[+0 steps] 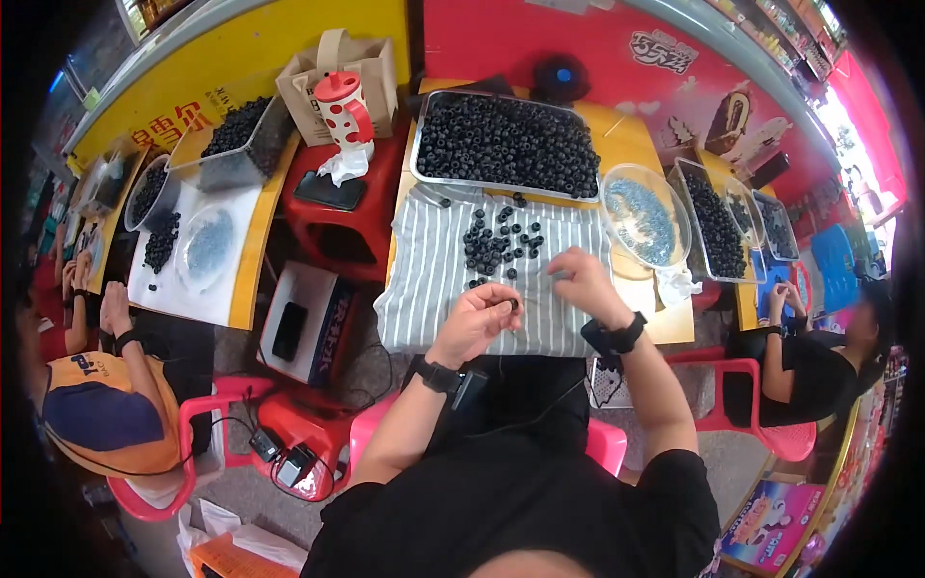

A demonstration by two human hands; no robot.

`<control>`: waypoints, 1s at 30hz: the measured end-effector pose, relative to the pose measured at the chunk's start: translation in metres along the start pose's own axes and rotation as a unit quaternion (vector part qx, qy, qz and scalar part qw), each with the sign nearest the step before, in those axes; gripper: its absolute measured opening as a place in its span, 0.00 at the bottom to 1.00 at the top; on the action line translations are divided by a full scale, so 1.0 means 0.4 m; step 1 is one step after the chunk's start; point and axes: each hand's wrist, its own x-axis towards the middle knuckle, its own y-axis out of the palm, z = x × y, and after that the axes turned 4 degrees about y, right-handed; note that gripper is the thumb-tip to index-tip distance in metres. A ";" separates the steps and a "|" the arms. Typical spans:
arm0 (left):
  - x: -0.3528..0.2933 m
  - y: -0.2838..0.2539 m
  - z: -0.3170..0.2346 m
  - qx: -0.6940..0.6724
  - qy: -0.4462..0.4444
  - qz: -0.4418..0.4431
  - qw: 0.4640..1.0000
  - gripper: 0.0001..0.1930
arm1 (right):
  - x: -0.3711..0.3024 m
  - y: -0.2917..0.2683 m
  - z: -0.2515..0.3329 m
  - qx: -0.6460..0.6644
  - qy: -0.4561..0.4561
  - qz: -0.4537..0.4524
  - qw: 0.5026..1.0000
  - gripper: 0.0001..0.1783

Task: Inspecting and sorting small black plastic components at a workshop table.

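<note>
Above the near edge of a grey-and-white striped cloth [414, 306], my left hand [472, 326] pinches a small black round piece [512, 305] between thumb and fingers. To its right, my right hand [584, 287] is raised with its fingers pressed together; anything between them is too small to make out. A loose cluster of similar black pieces [487, 252] lies on the cloth just beyond my hands. Behind it stands a clear tray [415, 166] heaped with more black pieces [506, 140]. A clear round bowl [686, 249] of small silvery pieces [647, 223] sits to the right.
Crumpled tissue [677, 287] lies below the bowl. At left, a red stool [318, 226] bears a phone [330, 191], a spotted cup [343, 106] and a paper bag [385, 72]. People sit at tables on both sides, one in an orange-and-navy top [101, 400], another in black [819, 371].
</note>
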 end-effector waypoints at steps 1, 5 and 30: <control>0.000 -0.003 0.000 0.002 -0.002 -0.001 1.000 0.10 | -0.005 0.020 0.030 0.007 -0.009 0.003 1.000 0.16; -0.001 -0.008 0.000 0.004 -0.007 -0.002 1.000 0.10 | -0.008 0.023 0.071 0.046 -0.039 0.021 0.998 0.20; 0.001 0.003 -0.002 -0.012 0.002 0.008 1.000 0.09 | -0.108 0.077 0.098 0.024 -0.086 -0.077 0.993 0.05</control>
